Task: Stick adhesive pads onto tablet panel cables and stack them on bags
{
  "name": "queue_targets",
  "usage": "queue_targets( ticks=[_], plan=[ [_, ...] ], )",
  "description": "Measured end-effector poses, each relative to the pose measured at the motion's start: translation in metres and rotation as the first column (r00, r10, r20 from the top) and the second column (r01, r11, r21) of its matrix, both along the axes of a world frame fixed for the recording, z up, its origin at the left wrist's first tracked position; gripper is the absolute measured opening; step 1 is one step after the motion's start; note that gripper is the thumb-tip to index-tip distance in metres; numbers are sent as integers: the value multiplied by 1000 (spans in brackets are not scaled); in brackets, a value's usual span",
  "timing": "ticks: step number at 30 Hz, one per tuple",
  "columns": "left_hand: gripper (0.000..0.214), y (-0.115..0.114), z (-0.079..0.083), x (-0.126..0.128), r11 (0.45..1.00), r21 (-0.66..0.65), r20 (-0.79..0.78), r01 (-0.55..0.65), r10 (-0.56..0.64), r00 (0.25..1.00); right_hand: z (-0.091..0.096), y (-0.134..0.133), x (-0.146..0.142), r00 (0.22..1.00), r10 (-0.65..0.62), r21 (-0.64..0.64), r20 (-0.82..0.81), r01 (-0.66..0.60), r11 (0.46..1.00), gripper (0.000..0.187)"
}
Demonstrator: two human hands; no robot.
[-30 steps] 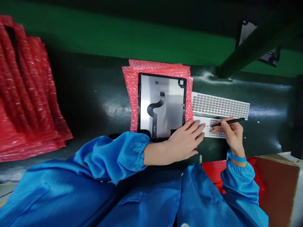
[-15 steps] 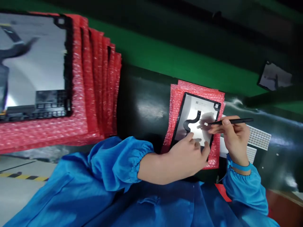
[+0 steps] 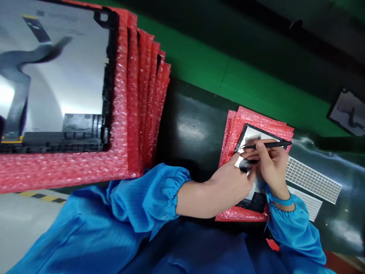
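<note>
My right hand [image 3: 273, 163] is closed around black tweezers [image 3: 273, 144], their tips pointing left over the upper left edge of a display panel [image 3: 251, 131]. The panel has a silver back and black frame, and lies on red bubble-wrap bags [image 3: 245, 217]. My left hand [image 3: 228, 186] rests across the panel's left side, index finger stretched toward the tweezer tips, thumb apart. Both hands cover much of the panel and its dark flex cable. Whether the tips hold anything is too small to tell.
At left stands a tall pile of red bubble-wrap bags [image 3: 122, 114] with a larger-looking display panel [image 3: 82, 83] on top. White gridded sheets [image 3: 313, 179] lie right of my right hand on the dark table [image 3: 191, 125]. Another panel [image 3: 348, 110] sits far right.
The tweezers have moved from the panel's right-middle area to its upper left edge. A small white piece showed at their tips before. My left index finger is now beside the tips. The view has shifted.
</note>
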State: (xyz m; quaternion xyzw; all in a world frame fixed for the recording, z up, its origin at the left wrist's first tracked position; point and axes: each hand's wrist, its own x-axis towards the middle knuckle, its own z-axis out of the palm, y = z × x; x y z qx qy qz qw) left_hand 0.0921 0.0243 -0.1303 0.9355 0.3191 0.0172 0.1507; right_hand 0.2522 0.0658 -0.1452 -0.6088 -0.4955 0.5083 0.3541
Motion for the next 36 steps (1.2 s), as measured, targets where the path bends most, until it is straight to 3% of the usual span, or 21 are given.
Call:
queue_targets(
  ticks=[14, 30, 34, 36],
  plan=[
    [52, 6, 1, -1, 999, -44, -16, -8, 8, 1000, 1, 0, -1, 1000, 4, -24, 5, -4, 1000, 30],
    [75, 24, 1, -10, 977, -210, 35, 39, -32, 999, -3, 1, -1, 998, -45, -45, -34, 44, 998, 32],
    [50, 26, 6, -16, 977, -211, 63, -13, 27, 998, -9, 1, 1, 994, -62, -14, -92, 61, 998, 33],
    [34, 25, 8, -23, 958, -239, 52, -159, 176, 983, -13, 2, 3, 988, -72, -6, -138, 72, 997, 35]
  ],
)
